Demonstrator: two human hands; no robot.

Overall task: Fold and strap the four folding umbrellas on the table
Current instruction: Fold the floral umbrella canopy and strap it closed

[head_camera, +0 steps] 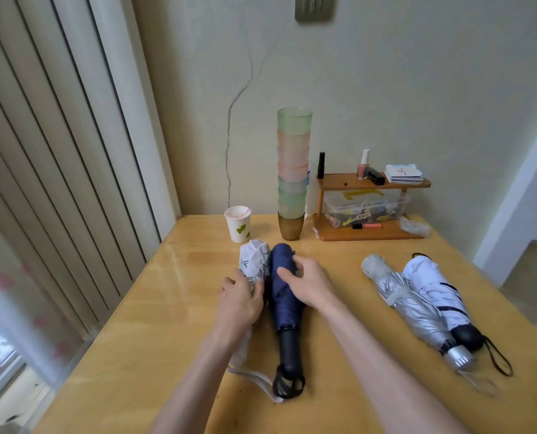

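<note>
A navy umbrella (pixel 284 296) lies folded at the centre of the frame, its black handle toward the bottom edge. A white leaf-print umbrella (pixel 254 263) lies loosely bundled against its left side. At right, a silver umbrella (pixel 417 308) and a white black-trimmed umbrella (pixel 433 285) lie touching side by side, handles toward the lower right.
</note>
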